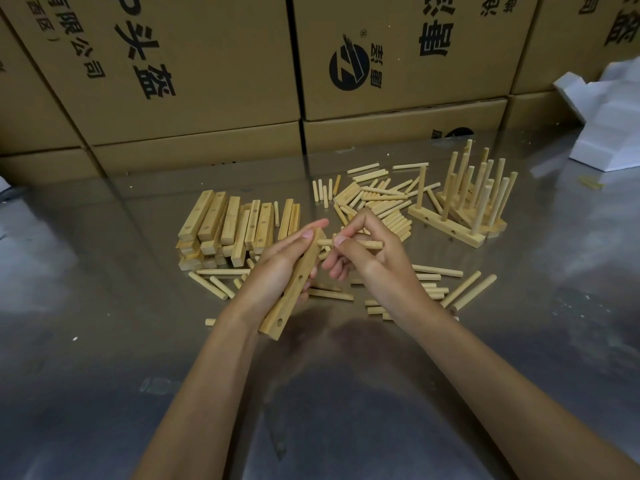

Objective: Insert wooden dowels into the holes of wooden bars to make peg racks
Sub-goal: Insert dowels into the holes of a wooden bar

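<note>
Your left hand [284,268] is curled round a wooden bar [294,285], gripped about its middle and tilted above the metal table [104,306]; two empty holes show on its lower half. Your right hand [367,261] pinches one dowel [349,243] between thumb and fingers, its tip touching the bar's upper end, where I judge a third hole sits hidden. Both parts look light, stiff and dry; hold the dowel near the entering end to keep it square. Left of the bar lies a stack of blank bars [235,230], roughly fifteen. Right of it, loose dowels [377,202], too many to count, and finished racks [467,206], about four.
</note>
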